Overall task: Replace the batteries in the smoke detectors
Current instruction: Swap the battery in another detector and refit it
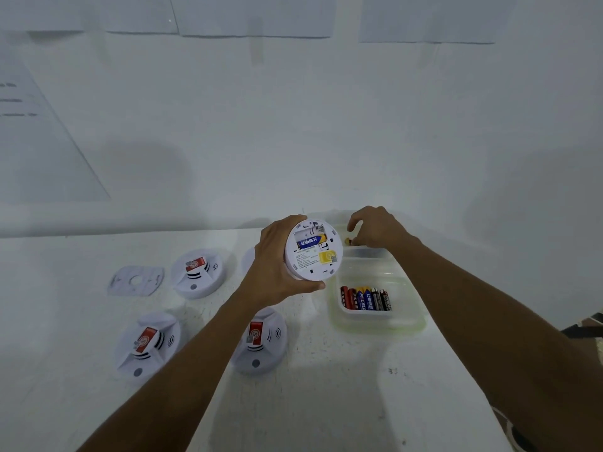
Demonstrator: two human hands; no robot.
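The light, rigid smoke detector (pixel 314 252) suits a rim grip, as the left hand (pixel 275 265) fingers hold it; at two o'clock the right hand (pixel 375 230) fingers pinch what looks like a slick battery (pixel 349 241).

Upturned detector (pixel 314 256), 1 battery (pixel 311 241) inside.

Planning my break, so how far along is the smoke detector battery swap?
Done: the round white smoke detector is open, one blue-and-yellow battery seated, one slot empty. In hand: the left hand grips it; the right hand pinches a small battery over the far clear tub. Left: three red-stickered white detectors lie face up.
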